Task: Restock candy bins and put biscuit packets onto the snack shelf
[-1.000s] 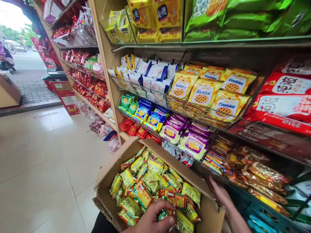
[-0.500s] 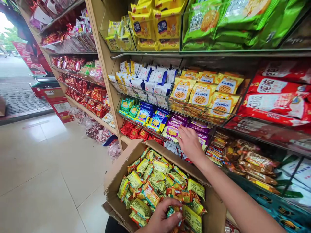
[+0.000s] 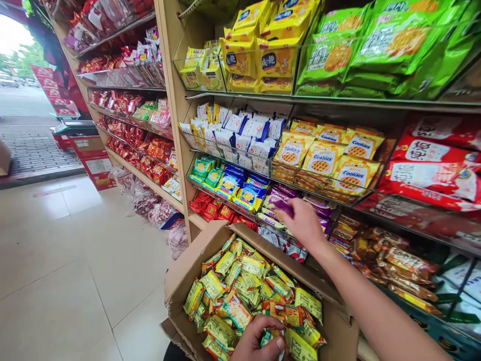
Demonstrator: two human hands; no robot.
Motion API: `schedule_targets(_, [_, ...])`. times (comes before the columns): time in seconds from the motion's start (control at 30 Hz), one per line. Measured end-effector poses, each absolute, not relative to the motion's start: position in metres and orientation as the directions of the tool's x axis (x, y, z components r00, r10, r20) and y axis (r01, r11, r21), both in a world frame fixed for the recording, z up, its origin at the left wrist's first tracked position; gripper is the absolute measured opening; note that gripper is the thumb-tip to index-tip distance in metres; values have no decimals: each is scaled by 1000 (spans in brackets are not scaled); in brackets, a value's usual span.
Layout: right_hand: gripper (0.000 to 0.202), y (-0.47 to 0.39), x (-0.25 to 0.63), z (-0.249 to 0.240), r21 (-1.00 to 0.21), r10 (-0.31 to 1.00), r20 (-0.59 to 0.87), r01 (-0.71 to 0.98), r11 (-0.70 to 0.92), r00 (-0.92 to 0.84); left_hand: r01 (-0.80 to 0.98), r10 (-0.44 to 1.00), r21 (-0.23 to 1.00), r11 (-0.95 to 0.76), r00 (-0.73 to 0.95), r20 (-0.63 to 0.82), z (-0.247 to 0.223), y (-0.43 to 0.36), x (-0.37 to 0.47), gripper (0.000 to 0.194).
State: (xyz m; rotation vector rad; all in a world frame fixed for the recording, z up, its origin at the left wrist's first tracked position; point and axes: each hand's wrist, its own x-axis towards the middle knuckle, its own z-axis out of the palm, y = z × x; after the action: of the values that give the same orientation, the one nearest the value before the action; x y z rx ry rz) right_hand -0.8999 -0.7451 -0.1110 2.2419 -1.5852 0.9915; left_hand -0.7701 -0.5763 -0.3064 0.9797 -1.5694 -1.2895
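My right hand (image 3: 303,223) is closed on a purple and pale yellow biscuit pack (image 3: 281,206), held just in front of the compartment of purple packs (image 3: 283,191). Below, my left hand (image 3: 259,340) curls around a small orange and teal wrapped snack (image 3: 267,337) inside the open cardboard box (image 3: 195,250). Many yellow-green wrapped snacks (image 3: 248,281) fill that box. Left of the purple packs lie blue and yellow packs (image 3: 250,193) and green packs (image 3: 205,168).
Shelves above hold cookie packs (image 3: 321,158), white packs (image 3: 240,133), yellow packs (image 3: 276,57) and green bags (image 3: 394,45). At right are red bags (image 3: 432,173) and brown wrapped snacks (image 3: 406,255). Plastic bags (image 3: 141,195) lie on the tiled floor (image 3: 112,260) by the left shelves.
My right hand has lifted a purple pack, tilting it at the shelf front. The view has shifted, so shelves and box sit slightly lower and to the right. My left hand keeps its curled grip.
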Motion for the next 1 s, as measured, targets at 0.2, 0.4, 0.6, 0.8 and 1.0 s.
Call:
schedule_targets(0.2, [62,-731,-950,-139,-839,-831,486,-410,-356,-272,-41,-946,993,107,-312,89,-306,-575,-771,42])
schedule_targets(0.4, [50,-744,-925,-155,-943,-896,334,-112,-315,-292,-56,-954,996,67,-297,48,-304,-575,-773,44])
schedule_targets(0.6, [38,-770,-893,-156,-885,-839,402,-391,-254,-366,-26,-936,990,142,-328,126,-309,-577,-770,38])
schedule_targets(0.8, [28,-766,-883,-145,-425,-849,510,-899,-110,-137,-30,-943,990,137,-311,121,-311,-577,-768,34])
schedule_targets(1.0, [36,-752,-889,-132,-275,-864,485,-962,-8,-132,-68,-936,987,143,-334,113,-310,-578,-768,35])
